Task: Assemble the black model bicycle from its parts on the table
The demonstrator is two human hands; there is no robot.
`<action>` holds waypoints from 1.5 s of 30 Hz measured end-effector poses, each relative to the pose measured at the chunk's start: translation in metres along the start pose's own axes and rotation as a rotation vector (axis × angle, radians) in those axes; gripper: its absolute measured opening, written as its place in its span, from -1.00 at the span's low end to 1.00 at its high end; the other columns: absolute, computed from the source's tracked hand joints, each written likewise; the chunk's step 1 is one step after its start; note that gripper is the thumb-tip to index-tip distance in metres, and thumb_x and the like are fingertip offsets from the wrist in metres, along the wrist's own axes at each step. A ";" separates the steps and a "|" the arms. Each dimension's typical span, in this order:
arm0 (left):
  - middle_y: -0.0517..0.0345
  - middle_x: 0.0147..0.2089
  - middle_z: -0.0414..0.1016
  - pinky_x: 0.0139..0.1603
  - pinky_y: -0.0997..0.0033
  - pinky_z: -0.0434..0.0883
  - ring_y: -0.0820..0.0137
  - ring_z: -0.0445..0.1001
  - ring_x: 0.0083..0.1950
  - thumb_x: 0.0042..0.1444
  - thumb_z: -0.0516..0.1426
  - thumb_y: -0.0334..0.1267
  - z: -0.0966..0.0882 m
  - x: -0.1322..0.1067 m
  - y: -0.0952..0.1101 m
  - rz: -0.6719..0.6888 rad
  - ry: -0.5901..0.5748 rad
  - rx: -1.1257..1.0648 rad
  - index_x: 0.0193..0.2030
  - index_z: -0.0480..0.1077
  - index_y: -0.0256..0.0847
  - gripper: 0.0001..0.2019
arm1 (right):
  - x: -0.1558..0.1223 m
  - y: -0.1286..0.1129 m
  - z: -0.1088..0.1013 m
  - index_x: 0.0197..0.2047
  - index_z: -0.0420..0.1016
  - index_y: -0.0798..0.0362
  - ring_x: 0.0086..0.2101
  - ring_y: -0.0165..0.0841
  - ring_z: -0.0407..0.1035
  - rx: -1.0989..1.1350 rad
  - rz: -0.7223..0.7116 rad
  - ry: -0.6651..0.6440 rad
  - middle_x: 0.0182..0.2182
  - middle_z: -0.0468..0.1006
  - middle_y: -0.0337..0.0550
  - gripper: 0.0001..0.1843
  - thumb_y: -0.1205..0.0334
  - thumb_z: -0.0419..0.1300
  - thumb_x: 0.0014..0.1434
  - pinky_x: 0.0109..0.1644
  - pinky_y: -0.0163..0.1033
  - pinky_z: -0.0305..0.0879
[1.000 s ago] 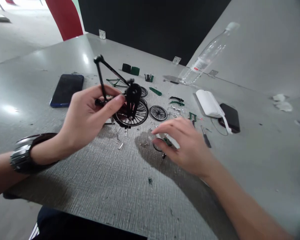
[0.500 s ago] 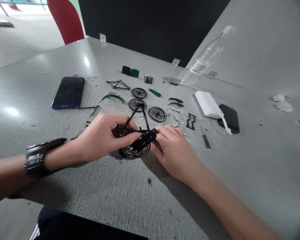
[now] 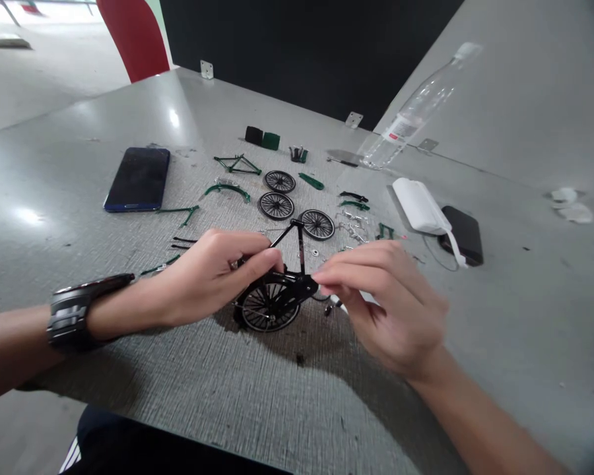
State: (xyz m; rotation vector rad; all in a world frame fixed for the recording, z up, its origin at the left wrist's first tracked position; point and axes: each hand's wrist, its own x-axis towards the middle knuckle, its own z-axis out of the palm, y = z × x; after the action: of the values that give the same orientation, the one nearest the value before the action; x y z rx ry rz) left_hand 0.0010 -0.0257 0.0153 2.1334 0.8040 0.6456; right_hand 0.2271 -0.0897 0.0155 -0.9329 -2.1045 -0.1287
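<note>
Black metal bicycle frame [image 3: 293,277] with spoked wheel [image 3: 270,307]: left hand [image 3: 212,274] pinches it, right hand [image 3: 386,300] fingertips close on its end.

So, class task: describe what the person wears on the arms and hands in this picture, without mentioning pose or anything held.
Both forearms are bare, with no sleeves in view. The left hand has a broad dark wristband or watch at its wrist. The right hand shows no glove, ring or band.
</note>
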 end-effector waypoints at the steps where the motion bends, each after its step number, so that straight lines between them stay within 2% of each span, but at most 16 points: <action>1: 0.23 -0.39 0.43 -0.32 0.47 0.31 0.50 0.39 -0.36 0.42 -0.04 -0.21 0.000 0.000 0.000 0.031 0.001 0.012 -0.31 0.49 -0.24 -0.64 | 0.000 0.000 0.000 -0.16 0.50 0.07 -0.29 -0.38 0.48 0.010 0.001 -0.006 -0.31 0.62 -0.19 -0.82 0.52 0.24 0.25 -0.20 -0.13 0.35; 3: 0.24 -0.38 0.39 -0.30 0.47 0.29 0.52 0.37 -0.36 0.42 -0.05 -0.26 0.000 0.000 -0.001 0.064 0.012 0.022 -0.34 0.45 -0.22 -0.65 | 0.000 0.001 0.000 -0.16 0.48 0.06 -0.30 -0.37 0.49 0.025 -0.006 -0.011 -0.33 0.61 -0.20 -0.81 0.53 0.21 0.26 -0.21 -0.12 0.34; 5: 0.27 -0.43 0.33 -0.36 0.47 0.27 0.52 0.32 -0.41 0.42 -0.06 -0.25 0.001 -0.001 -0.001 0.039 0.052 0.018 -0.38 0.38 -0.21 -0.66 | 0.001 0.001 0.000 -0.17 0.46 0.04 -0.32 -0.37 0.49 0.019 -0.023 0.002 -0.35 0.60 -0.22 -0.83 0.50 0.23 0.26 -0.23 -0.12 0.34; 8: 0.30 -0.50 0.22 -0.47 0.46 0.21 0.49 0.22 -0.47 0.42 -0.06 -0.19 0.002 -0.003 0.000 -0.025 0.144 0.021 -0.40 0.26 -0.17 -0.67 | 0.002 0.001 0.000 -0.22 0.44 0.01 -0.35 -0.36 0.46 -0.019 -0.042 0.004 -0.37 0.58 -0.22 -0.92 0.35 0.27 0.28 -0.24 -0.12 0.32; 10: 0.31 -0.50 0.17 -0.50 0.45 0.18 0.49 0.17 -0.49 0.41 -0.06 -0.17 0.002 -0.004 0.000 -0.040 0.160 0.026 -0.40 0.21 -0.16 -0.68 | 0.001 -0.001 0.001 -0.23 0.42 -0.01 -0.36 -0.36 0.44 -0.016 -0.031 -0.018 -0.37 0.56 -0.21 -0.92 0.27 0.28 0.29 -0.24 -0.12 0.32; 13: 0.33 -0.52 0.13 -0.51 0.45 0.16 0.50 0.13 -0.50 0.41 -0.07 -0.17 0.002 -0.004 -0.001 -0.038 0.087 0.013 -0.42 0.16 -0.16 -0.68 | 0.000 -0.006 0.003 -0.25 0.44 -0.01 -0.36 -0.36 0.37 -0.033 -0.017 -0.049 -0.36 0.50 -0.21 -0.88 0.20 0.31 0.26 -0.24 -0.12 0.29; 17: 0.35 -0.53 0.11 -0.50 0.45 0.13 0.51 0.08 -0.51 0.41 -0.08 -0.20 0.002 -0.002 0.000 -0.031 -0.051 -0.006 -0.44 0.09 -0.16 -0.67 | -0.001 -0.014 0.005 -0.17 0.48 -0.03 -0.36 -0.36 0.30 -0.108 -0.023 -0.068 -0.38 0.43 -0.21 -0.86 0.16 0.32 0.25 -0.25 -0.12 0.24; 19: 0.36 -0.54 0.10 -0.50 0.44 0.12 0.52 0.06 -0.52 0.41 -0.07 -0.22 0.003 -0.002 0.003 0.000 -0.125 -0.014 -0.44 0.07 -0.16 -0.67 | 0.000 -0.016 0.006 -0.20 0.46 0.00 -0.37 -0.37 0.32 -0.071 -0.001 -0.051 -0.39 0.43 -0.22 -0.89 0.23 0.31 0.25 -0.25 -0.13 0.24; 21: 0.36 -0.55 0.10 -0.50 0.43 0.11 0.52 0.06 -0.53 0.41 -0.07 -0.21 0.004 -0.003 0.004 0.013 -0.150 -0.028 -0.45 0.07 -0.16 -0.66 | 0.001 -0.016 0.007 -0.28 0.40 0.03 -0.38 -0.39 0.33 -0.017 0.055 0.014 -0.41 0.44 -0.23 -0.87 0.32 0.30 0.24 -0.27 -0.16 0.23; 24: 0.34 -0.53 0.11 -0.49 0.43 0.12 0.51 0.09 -0.51 0.41 -0.09 -0.18 0.004 -0.002 0.003 -0.030 -0.029 -0.070 -0.46 0.10 -0.16 -0.64 | 0.002 -0.013 0.007 -0.33 0.31 0.03 -0.42 -0.43 0.32 0.003 0.147 0.086 -0.45 0.43 -0.27 -0.80 0.39 0.28 0.21 -0.30 -0.20 0.21; 26: 0.32 -0.52 0.13 -0.47 0.42 0.14 0.50 0.12 -0.49 0.40 -0.09 -0.19 0.004 -0.001 0.001 -0.047 0.076 -0.083 -0.48 0.12 -0.17 -0.63 | 0.002 -0.010 0.006 -0.32 0.28 0.03 -0.42 -0.42 0.34 0.000 0.147 0.045 -0.46 0.43 -0.28 -0.79 0.34 0.29 0.23 -0.29 -0.19 0.21; 28: 0.31 -0.52 0.14 -0.45 0.42 0.15 0.49 0.14 -0.47 0.39 -0.09 -0.20 0.004 0.001 -0.001 -0.059 0.137 -0.074 -0.49 0.14 -0.17 -0.63 | 0.001 -0.009 0.007 -0.28 0.28 0.03 -0.39 -0.41 0.37 0.014 0.090 -0.034 -0.43 0.46 -0.26 -0.79 0.27 0.29 0.26 -0.26 -0.18 0.23; 31: 0.31 -0.53 0.14 -0.45 0.40 0.14 0.49 0.13 -0.48 0.38 -0.08 -0.21 0.005 0.003 -0.003 -0.081 0.142 -0.047 -0.50 0.12 -0.17 -0.63 | -0.002 -0.008 0.009 -0.25 0.27 0.04 -0.39 -0.41 0.36 0.022 0.032 -0.085 -0.43 0.47 -0.27 -0.79 0.26 0.26 0.30 -0.22 -0.17 0.24; 36: 0.31 -0.53 0.14 -0.44 0.40 0.13 0.49 0.13 -0.48 0.38 -0.08 -0.21 0.006 0.007 -0.005 -0.085 0.147 -0.031 -0.51 0.12 -0.17 -0.63 | -0.005 -0.007 0.010 -0.20 0.32 0.05 -0.40 -0.43 0.33 -0.010 0.099 -0.087 -0.42 0.45 -0.29 -0.81 0.16 0.25 0.32 -0.21 -0.19 0.21; 45: 0.30 -0.53 0.14 -0.44 0.40 0.13 0.48 0.13 -0.48 0.36 -0.07 -0.23 0.004 0.010 -0.004 -0.054 0.155 -0.027 -0.51 0.12 -0.17 -0.64 | -0.002 -0.009 0.008 -0.23 0.32 0.02 -0.40 -0.42 0.33 -0.013 0.092 -0.103 -0.43 0.46 -0.30 -0.84 0.19 0.22 0.34 -0.21 -0.19 0.21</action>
State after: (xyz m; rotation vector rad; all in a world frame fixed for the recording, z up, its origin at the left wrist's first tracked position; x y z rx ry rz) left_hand 0.0085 -0.0182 0.0115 2.0489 0.9284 0.7960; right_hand 0.2172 -0.0943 0.0112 -1.0623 -2.1522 -0.0480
